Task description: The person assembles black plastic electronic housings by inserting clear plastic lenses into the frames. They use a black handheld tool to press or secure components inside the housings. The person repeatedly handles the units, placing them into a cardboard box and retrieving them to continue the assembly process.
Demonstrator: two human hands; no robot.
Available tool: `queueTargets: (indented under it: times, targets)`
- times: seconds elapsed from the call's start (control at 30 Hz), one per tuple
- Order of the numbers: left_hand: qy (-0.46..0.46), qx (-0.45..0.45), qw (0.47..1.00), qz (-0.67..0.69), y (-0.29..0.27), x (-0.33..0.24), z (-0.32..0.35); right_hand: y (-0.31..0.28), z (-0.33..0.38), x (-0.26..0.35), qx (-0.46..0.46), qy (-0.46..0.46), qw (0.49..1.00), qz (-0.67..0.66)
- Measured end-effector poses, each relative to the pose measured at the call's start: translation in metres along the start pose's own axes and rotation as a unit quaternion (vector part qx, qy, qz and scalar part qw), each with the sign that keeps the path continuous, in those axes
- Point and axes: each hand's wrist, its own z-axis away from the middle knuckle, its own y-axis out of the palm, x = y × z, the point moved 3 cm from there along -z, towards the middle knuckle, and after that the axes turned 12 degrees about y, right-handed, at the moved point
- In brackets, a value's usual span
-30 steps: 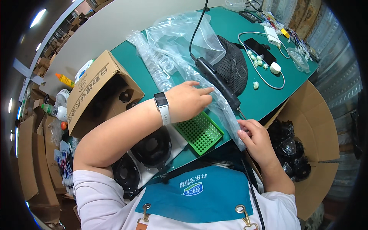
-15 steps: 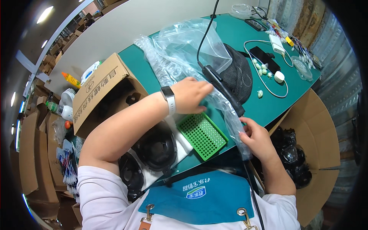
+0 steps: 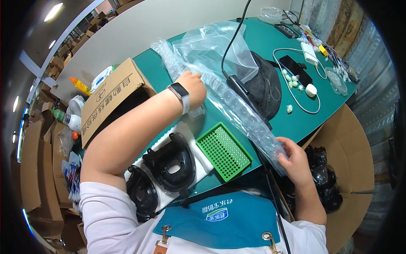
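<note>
A long clear plastic sleeve (image 3: 237, 106), with a row of bubble-like shapes along it, lies diagonally over the green table. Its near right end is pinched between the thumb and fingers of my right hand (image 3: 294, 160). My left hand (image 3: 192, 91), a watch on its wrist, is closed over the sleeve's farther stretch. Beneath that palm a clear plastic piece (image 3: 198, 112) sticks out, its shape mostly hidden. Just below the sleeve sits a green perforated tray (image 3: 224, 152). Left of it, two black moulded shells (image 3: 174, 163) rest on a white cloth (image 3: 204, 160), partly behind my left forearm.
An open cardboard box (image 3: 112, 99) stands at the left. A black cable-fed tool (image 3: 243, 91) lies beside a black mesh cap (image 3: 266, 84). Small wrapped pieces (image 3: 292, 80), a white cable and a phone are farther right. A big carton (image 3: 351, 148) holds black parts.
My left hand has moved left, away from the tray, uncovering more of the sleeve and the black shells. My right hand has shifted slightly right and nearer with the sleeve's end.
</note>
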Motion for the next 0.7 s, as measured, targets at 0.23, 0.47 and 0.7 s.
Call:
queueTargets:
  times: [0.23,0.47,0.7]
  targets:
    - [0.01,0.036,0.973,0.226,0.012,0.005,-0.011,-0.006,0.019,0.019,-0.128,-0.095,0.976,0.151]
    - [0.008,-0.201,0.972,0.124,0.003,-0.013,-0.032,0.013,0.061,0.067,-0.053,-0.38,0.874,0.299]
    - [-0.023,-0.206,0.975,0.075,0.019,-0.012,-0.041,0.009,0.028,0.036,-0.147,-0.231,0.912,0.305]
